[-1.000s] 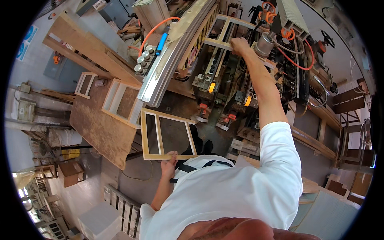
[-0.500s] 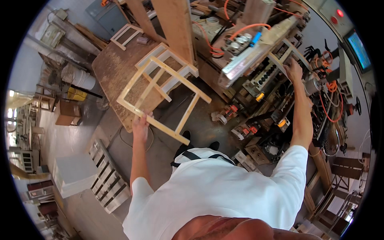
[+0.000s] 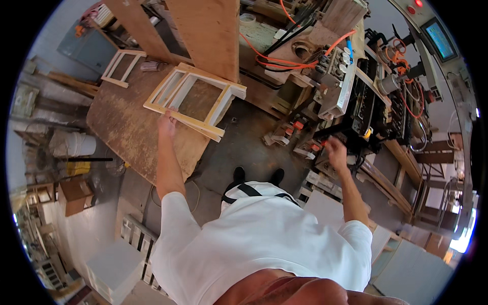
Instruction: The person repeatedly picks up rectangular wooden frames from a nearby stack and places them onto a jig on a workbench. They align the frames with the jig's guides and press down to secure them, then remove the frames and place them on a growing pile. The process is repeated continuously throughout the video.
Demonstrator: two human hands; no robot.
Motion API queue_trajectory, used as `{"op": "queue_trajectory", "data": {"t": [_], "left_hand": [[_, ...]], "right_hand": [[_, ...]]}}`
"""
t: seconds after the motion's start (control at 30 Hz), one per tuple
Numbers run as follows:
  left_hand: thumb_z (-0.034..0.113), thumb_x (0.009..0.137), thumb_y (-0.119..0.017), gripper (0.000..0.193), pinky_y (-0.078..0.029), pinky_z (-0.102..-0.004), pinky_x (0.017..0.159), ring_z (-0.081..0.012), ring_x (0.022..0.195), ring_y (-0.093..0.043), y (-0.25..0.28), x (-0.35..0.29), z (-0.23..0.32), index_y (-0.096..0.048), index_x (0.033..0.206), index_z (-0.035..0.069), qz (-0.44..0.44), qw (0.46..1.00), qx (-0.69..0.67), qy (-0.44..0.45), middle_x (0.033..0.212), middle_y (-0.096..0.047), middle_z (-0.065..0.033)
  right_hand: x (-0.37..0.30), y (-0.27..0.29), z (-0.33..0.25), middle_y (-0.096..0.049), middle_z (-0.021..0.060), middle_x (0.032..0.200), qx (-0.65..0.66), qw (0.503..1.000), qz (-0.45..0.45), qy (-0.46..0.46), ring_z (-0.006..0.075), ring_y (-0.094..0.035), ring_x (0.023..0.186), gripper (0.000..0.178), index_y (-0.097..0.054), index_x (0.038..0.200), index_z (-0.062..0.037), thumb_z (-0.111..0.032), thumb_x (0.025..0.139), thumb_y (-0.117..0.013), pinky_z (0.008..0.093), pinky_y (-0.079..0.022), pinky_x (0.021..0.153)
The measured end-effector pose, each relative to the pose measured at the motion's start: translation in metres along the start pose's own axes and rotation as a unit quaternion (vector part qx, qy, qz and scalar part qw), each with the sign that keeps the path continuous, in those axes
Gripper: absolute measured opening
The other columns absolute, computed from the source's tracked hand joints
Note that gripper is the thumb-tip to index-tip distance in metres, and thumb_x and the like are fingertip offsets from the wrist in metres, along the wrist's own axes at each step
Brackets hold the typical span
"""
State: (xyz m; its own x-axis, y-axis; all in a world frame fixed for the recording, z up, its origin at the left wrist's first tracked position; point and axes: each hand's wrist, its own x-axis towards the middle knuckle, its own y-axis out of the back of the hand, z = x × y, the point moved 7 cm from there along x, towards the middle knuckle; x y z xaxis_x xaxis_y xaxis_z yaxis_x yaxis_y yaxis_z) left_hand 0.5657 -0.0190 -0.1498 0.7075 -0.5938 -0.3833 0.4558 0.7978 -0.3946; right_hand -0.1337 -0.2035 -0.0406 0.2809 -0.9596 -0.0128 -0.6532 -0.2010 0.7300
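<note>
On the left, my left hand (image 3: pixel 166 124) is closed on the near side of a pale wooden frame (image 3: pixel 216 131) with crossbars. This frame lies on top of other similar frames stacked at the edge of a worn brown board table (image 3: pixel 127 127). My right hand (image 3: pixel 336 153) is in the air in front of the machine (image 3: pixel 351 84), its fingers loosely curled and apart, with nothing visible in them. A light wooden bar (image 3: pixel 373 86) sits in the machine, beyond my right hand.
Another small wooden frame (image 3: pixel 122 68) lies at the table's far left. Orange hoses (image 3: pixel 295 65) and a lit screen (image 3: pixel 438 40) are at the machine. Tall wooden boards (image 3: pixel 206 38) stand behind the table. A grey block (image 3: pixel 114 269) sits on the floor at lower left.
My left hand has lowered the tilted frame onto the stacked frames. My right hand has let go of the wooden piece in the machine and come back toward me.
</note>
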Motion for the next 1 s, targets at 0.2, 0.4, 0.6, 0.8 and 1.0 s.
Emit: {"op": "queue_trajectory", "data": {"t": [0.2,0.4,0.6,0.8,1.0], "left_hand": [[0.042,0.089,-0.058,0.052,-0.049,-0.0451,0.088,-0.0408,0.108,-0.059,-0.013,0.017,0.019,-0.063,0.106,-0.007,0.059,0.727,0.684,-0.008,0.117,-0.058,-0.0293],[0.046,0.086,-0.059,0.051,-0.049,-0.0469,0.084,-0.0405,0.097,-0.061,-0.107,-0.065,0.01,-0.067,0.102,-0.002,-0.055,0.573,0.788,-0.218,0.108,-0.062,-0.027],[0.041,0.083,-0.064,0.043,-0.049,-0.0477,0.084,-0.039,0.096,-0.062,-0.133,-0.069,-0.06,-0.069,0.095,0.0,-0.137,0.529,0.806,-0.228,0.1,-0.066,-0.0226],[0.04,0.078,-0.067,0.037,-0.054,-0.0462,0.069,-0.0345,0.082,-0.069,-0.127,-0.038,-0.081,-0.072,0.084,0.004,-0.086,0.496,0.835,-0.222,0.086,-0.07,-0.0175],[0.04,0.079,-0.063,0.041,-0.053,-0.0474,0.077,-0.0369,0.088,-0.066,-0.126,-0.032,-0.1,-0.068,0.095,0.003,-0.113,0.434,0.85,-0.275,0.092,-0.067,-0.0168]], "right_hand": [[-0.147,-0.024,0.086,-0.07,0.0167,0.084,-0.085,0.979,-0.012,-0.183,0.0265,-0.069,0.082,0.033,-0.065,0.107,0.0011,-0.016,0.079,-0.066,0.0341,-0.052,0.074],[-0.211,-0.032,0.083,-0.07,0.0173,0.09,-0.078,0.961,0.027,-0.263,0.0277,-0.069,0.086,0.037,-0.064,0.109,0.0029,-0.018,0.079,-0.066,0.0357,-0.052,0.077],[-0.223,-0.021,0.057,-0.069,0.0178,0.097,-0.037,0.963,0.04,-0.264,0.0276,-0.067,0.091,0.039,-0.062,0.112,0.0036,-0.02,0.081,-0.065,0.0348,-0.051,0.079],[-0.274,0.032,0.03,-0.067,0.0162,0.097,-0.077,0.958,0.129,-0.244,0.0336,-0.065,0.087,0.029,-0.063,0.108,-0.0065,-0.018,0.081,-0.064,0.042,-0.052,0.075],[-0.346,0.178,-0.071,-0.063,0.0156,0.11,-0.234,0.926,0.281,-0.095,0.0331,-0.061,0.101,0.032,-0.062,0.109,-0.006,-0.008,0.078,-0.067,0.0409,-0.05,0.083]]}}
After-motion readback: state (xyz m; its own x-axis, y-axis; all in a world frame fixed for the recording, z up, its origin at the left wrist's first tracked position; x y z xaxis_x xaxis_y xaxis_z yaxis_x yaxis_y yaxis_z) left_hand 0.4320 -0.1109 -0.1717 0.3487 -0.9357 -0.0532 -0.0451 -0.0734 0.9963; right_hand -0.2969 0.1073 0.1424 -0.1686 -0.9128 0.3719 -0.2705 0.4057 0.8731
